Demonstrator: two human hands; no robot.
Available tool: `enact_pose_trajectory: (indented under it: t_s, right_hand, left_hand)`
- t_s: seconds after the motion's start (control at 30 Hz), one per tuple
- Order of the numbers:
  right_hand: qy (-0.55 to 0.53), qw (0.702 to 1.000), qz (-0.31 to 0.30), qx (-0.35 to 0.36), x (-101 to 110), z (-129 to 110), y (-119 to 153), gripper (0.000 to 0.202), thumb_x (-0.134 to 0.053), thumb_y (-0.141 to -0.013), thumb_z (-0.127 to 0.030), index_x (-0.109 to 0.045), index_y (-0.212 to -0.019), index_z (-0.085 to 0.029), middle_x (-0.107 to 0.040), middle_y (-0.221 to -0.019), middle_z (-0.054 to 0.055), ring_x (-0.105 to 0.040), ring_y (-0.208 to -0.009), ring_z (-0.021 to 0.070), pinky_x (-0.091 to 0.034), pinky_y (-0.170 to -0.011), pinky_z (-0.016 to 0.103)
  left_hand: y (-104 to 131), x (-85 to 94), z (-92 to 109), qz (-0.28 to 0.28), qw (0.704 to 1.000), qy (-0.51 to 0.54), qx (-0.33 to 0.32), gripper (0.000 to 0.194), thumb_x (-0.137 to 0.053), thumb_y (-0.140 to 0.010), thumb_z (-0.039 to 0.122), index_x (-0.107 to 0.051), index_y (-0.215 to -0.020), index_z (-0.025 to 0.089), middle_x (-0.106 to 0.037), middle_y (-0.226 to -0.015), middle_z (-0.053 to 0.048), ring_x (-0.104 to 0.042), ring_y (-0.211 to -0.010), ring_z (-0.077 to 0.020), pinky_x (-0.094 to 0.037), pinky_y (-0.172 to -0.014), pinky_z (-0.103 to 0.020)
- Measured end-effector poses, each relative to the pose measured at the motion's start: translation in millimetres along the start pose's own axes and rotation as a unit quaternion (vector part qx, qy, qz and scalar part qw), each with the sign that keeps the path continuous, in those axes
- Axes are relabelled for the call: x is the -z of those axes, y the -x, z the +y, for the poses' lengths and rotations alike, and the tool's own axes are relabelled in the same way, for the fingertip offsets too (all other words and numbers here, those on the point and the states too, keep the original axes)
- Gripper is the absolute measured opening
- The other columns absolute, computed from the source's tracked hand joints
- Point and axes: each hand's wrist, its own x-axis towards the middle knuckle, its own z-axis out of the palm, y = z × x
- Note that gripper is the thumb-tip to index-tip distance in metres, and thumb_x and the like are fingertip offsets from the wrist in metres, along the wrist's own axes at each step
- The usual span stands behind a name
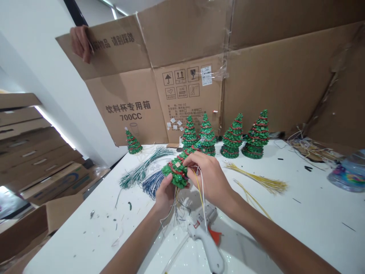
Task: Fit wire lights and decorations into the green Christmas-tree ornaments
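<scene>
A small green tree with red garland (177, 172) lies tilted in my left hand (165, 194), whose fingers and thumb wrap its base. Against the tree's side, my right hand (209, 175) pinches the ends of a yellow wire (199, 186) and a white wire (203, 196); the fingertips are partly hidden. Loose thin wires hang beneath the tree's base. Below my hands a white glue gun (207, 243) with an orange trigger rests on the white table (94, 236).
Several finished-looking trees (231, 139) stand along a cardboard wall (188, 45). Green wires (145, 167), blue wires (154, 183) and yellow wires (262, 180) lie in bundles. A plastic bottle (349, 171) is at right. Another person's hand (81, 42) grips the cardboard's top left.
</scene>
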Motion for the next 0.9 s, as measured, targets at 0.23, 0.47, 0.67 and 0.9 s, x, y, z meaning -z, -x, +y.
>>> enact_pose_trajectory:
  t_s: [0.23,0.47,0.67,0.9]
  right_hand:
    - [0.021,0.999,0.013,0.026,-1.1,0.5,1.2,0.022,-0.059,-0.086,0.0,-0.063,-0.086,-0.021,-0.063,-0.086,0.001,-0.059,-0.077,0.018,-0.043,-0.074,0.031]
    - [0.049,0.998,0.004,0.048,-2.4,-0.7,2.4,0.024,-0.055,-0.086,0.001,-0.062,-0.088,-0.021,-0.064,-0.09,0.002,-0.057,-0.078,0.018,-0.038,-0.071,0.031]
    - [0.049,0.997,-0.019,0.059,-1.4,-2.0,2.5,0.024,-0.056,-0.085,0.002,-0.06,-0.087,-0.021,-0.062,-0.088,0.001,-0.056,-0.075,0.0168,-0.038,-0.07,0.03]
    - [0.046,0.997,-0.029,0.062,-0.9,-2.9,2.8,0.024,-0.058,-0.085,0.002,-0.059,-0.086,-0.022,-0.063,-0.085,-0.001,-0.055,-0.076,0.0165,-0.038,-0.07,0.029]
  left_hand:
    - [0.7,0.3,-0.4,-0.01,1.0,-0.004,-0.004,0.054,-0.086,-0.075,0.055,-0.075,-0.11,0.015,-0.081,-0.105,-0.01,-0.075,-0.104,-0.036,-0.061,-0.09,-0.044]
    - [0.5,-2.3,0.3,-0.002,1.0,-0.006,-0.019,0.054,-0.09,-0.071,0.056,-0.075,-0.104,0.016,-0.08,-0.107,-0.009,-0.073,-0.108,-0.0351,-0.061,-0.09,-0.042]
    - [0.6,-1.6,-0.5,0.003,1.0,0.005,-0.015,0.045,-0.086,-0.076,0.051,-0.074,-0.101,0.016,-0.08,-0.102,-0.009,-0.074,-0.104,-0.0334,-0.06,-0.086,-0.041]
    - [-1.5,0.6,0.7,0.012,1.0,0.006,-0.015,0.046,-0.091,-0.07,0.05,-0.074,-0.097,0.017,-0.08,-0.103,-0.009,-0.074,-0.105,-0.0338,-0.06,-0.086,-0.04]
